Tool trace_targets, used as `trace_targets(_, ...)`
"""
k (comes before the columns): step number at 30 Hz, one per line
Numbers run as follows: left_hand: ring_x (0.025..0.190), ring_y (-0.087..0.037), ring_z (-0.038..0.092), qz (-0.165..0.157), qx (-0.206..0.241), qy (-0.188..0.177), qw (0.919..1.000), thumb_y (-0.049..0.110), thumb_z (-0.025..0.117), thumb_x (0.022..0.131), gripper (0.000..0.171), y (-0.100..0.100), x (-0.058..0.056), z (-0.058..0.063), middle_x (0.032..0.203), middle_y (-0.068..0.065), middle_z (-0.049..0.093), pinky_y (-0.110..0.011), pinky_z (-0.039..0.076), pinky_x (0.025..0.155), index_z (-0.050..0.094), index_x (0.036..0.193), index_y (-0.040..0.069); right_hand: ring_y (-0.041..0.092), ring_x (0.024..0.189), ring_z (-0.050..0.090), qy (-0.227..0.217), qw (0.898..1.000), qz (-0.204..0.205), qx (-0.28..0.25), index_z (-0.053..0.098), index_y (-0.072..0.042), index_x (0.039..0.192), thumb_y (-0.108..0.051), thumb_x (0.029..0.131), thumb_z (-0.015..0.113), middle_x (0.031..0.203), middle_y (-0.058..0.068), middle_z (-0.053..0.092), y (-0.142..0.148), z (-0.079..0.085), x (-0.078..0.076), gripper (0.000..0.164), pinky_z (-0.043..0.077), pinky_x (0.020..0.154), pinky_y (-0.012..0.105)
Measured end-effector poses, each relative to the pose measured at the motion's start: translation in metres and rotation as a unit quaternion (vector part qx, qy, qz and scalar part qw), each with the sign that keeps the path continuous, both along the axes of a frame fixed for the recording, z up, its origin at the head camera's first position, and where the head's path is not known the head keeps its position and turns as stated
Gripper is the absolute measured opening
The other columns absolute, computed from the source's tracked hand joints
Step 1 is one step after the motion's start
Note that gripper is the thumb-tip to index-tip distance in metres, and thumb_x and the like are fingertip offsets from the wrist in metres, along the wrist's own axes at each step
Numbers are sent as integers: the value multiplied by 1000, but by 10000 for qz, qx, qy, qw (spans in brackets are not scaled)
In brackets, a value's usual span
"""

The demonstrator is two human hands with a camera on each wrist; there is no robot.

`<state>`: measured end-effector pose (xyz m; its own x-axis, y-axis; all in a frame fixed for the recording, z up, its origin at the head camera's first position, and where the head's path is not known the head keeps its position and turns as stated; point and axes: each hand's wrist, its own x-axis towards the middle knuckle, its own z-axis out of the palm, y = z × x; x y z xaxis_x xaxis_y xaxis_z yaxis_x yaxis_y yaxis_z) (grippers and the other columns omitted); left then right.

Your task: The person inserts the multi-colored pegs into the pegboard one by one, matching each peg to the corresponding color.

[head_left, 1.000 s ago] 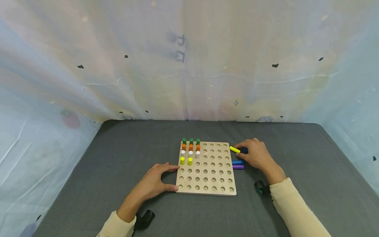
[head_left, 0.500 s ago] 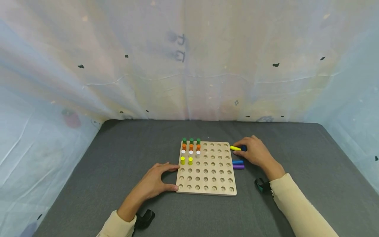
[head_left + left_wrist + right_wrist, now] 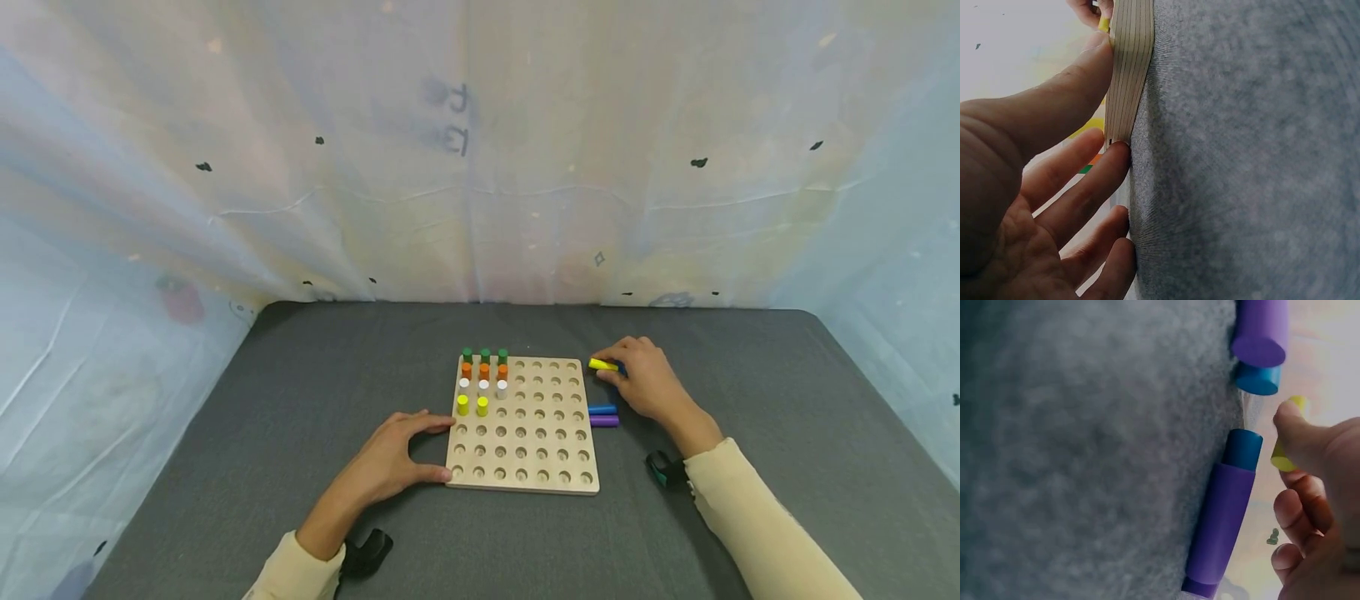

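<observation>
A pale wooden pegboard (image 3: 530, 443) lies on the grey cloth. Green pegs (image 3: 485, 357), orange pegs (image 3: 483, 372), white pegs (image 3: 483, 387) and two yellow pegs (image 3: 472, 406) stand upright in its upper-left holes. My left hand (image 3: 386, 467) touches the board's left edge with spread thumb and fingers; the left wrist view shows fingertips against its layered side (image 3: 1129, 62). Beyond the board's right edge, my right hand (image 3: 648, 383) pinches a loose yellow peg (image 3: 602, 365) between thumb and fingers. The right wrist view shows this peg (image 3: 1282, 461) partly behind the thumb.
A blue peg (image 3: 602, 410) and a purple peg (image 3: 604, 422) lie beside the board's right edge. More blue (image 3: 1242, 450) and purple (image 3: 1219, 525) pegs lie near my right hand, mostly hidden by it in the head view. A patterned curtain (image 3: 480, 208) hangs behind the table.
My right hand has moved slightly away from me, carrying the yellow peg up and to the right, off the board's edge. My left hand and the board have stayed in place.
</observation>
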<state>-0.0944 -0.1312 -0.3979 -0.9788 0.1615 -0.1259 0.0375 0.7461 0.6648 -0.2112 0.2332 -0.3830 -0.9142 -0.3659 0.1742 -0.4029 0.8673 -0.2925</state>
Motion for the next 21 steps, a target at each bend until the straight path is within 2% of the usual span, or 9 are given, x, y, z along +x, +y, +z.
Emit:
trace_targets(4, 135, -26, 48, -7, 32, -25, 10000, 34, 92, 66, 70, 0, 0, 0, 133, 7, 65, -56, 40, 108, 64, 130, 37, 34, 104, 53, -136, 9991, -71, -390, 74, -9, 114, -22, 92, 73, 111, 15, 65, 0, 2, 2, 26, 42, 91, 55)
trace_targets(8, 136, -27, 48, 4, 44, -39, 10000, 34, 92, 66, 70, -1, 0, 1, 134, 6, 65, -57, 39, 107, 64, 130, 38, 29, 98, 52, -248, 9974, -59, -678, 75, -11, 113, -27, 91, 74, 104, 9, 64, -2, 5, 4, 28, 43, 81, 46)
trace_targets(16, 137, -27, 47, -12, 33, -42, 10000, 35, 92, 66, 70, -1, 0, 1, 135, 5, 64, -57, 39, 107, 64, 130, 38, 18, 82, 54, 50, 9930, 393, -1111, 76, -16, 109, -26, 88, 77, 90, -4, 66, -23, 15, 17, 23, 43, 71, 35)
trace_targets(21, 136, -27, 48, -14, 32, -25, 10000, 34, 92, 66, 70, 0, 0, 1, 135, 4, 64, -57, 39, 107, 64, 130, 36, 11, 76, 54, -109, 9915, 705, -1092, 76, -17, 110, -28, 88, 77, 91, -6, 69, -46, 20, 30, 25, 43, 66, 29)
